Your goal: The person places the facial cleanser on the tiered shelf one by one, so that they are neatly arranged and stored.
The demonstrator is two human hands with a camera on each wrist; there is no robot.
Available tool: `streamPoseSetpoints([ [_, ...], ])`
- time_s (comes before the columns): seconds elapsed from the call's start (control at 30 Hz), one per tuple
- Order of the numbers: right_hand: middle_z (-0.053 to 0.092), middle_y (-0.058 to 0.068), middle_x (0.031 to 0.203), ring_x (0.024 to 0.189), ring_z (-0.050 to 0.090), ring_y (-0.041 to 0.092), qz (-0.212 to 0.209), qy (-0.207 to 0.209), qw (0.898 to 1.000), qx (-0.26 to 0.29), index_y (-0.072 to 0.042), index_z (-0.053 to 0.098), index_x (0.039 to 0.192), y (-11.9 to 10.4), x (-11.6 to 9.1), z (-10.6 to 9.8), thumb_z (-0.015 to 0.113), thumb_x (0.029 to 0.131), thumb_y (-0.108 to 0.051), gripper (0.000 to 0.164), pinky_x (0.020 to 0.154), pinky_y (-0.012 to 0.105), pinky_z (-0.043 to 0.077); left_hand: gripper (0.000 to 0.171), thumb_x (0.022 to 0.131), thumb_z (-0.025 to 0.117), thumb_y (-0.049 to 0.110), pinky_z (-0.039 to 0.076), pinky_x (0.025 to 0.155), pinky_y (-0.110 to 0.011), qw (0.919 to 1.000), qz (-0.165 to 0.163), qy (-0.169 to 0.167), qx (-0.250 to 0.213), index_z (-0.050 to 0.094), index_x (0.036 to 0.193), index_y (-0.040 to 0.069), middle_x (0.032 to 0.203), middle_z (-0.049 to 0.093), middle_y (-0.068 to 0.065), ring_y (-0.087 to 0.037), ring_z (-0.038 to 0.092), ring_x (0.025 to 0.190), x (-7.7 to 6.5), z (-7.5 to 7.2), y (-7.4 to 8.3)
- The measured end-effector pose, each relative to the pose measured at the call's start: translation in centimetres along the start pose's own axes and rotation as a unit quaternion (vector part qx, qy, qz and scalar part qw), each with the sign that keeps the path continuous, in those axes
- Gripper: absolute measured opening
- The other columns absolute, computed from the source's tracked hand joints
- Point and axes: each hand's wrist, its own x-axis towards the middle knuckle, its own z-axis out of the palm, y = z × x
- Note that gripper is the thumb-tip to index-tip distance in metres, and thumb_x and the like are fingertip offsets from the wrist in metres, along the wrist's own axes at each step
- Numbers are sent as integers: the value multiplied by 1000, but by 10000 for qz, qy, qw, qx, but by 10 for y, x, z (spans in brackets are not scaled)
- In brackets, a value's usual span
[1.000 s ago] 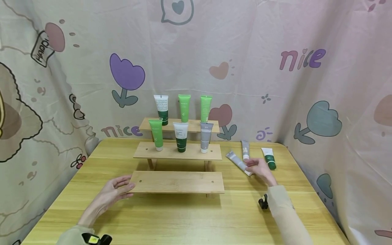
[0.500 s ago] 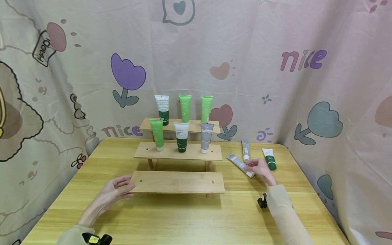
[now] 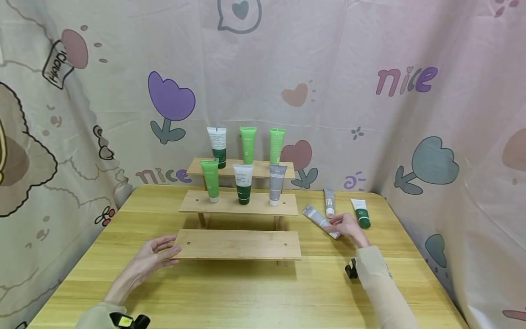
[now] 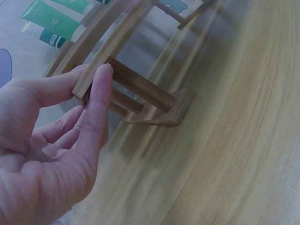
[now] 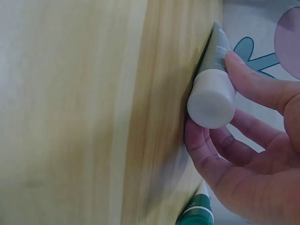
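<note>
My left hand (image 3: pixel 149 258) pinches the left end of the lowest board of a three-tier wooden display stand (image 3: pixel 242 244). In the left wrist view the thumb lies on top of the stand's board (image 4: pixel 105 49) and a finger reaches beneath. Over on the right, my right hand (image 3: pixel 347 227) holds a grey squeeze tube (image 3: pixel 315 217) near its white cap, thumb on one side and fingers on the other. The right wrist view shows that cap (image 5: pixel 211 101) end-on, the tube lying low along the tabletop, with fingertips tucked under its side.
Another grey tube (image 3: pixel 329 201) and a white-and-green tube (image 3: pixel 360 213) lie beside the right hand. The middle tier carries a green tube (image 3: pixel 211 180), a white-and-green one (image 3: pixel 243 183) and a grey one (image 3: pixel 276 183). Three more stand on the top tier (image 3: pixel 260 171). Printed curtains (image 3: pixel 337 55) hang behind the table.
The right hand and the grey tube in it have shifted very slightly, the tube's far end a touch leftward. The left hand and the stand stay where they were.
</note>
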Motion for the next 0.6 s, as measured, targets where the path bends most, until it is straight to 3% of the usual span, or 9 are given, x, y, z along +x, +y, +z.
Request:
streamPoseSetpoints([
  [0.3,70,26,108,93,64,26,-43,-108,9990,-430,11,68,116,-1,1,0,81,81,-16,46,69,21,52,80,100,63,12,63,96,-31,10000,-20,-11,-33,11,153,-17,138,36,-21,-6,62,102,0,0,0],
  [0.6,71,29,111,94,65,26,-211,-136,9989,-407,12,68,114,-3,0,2,78,83,-12,40,71,21,53,81,100,63,12,63,96,-30,10000,21,-89,-36,10,153,-18,137,36,-21,-6,62,103,0,-1,1],
])
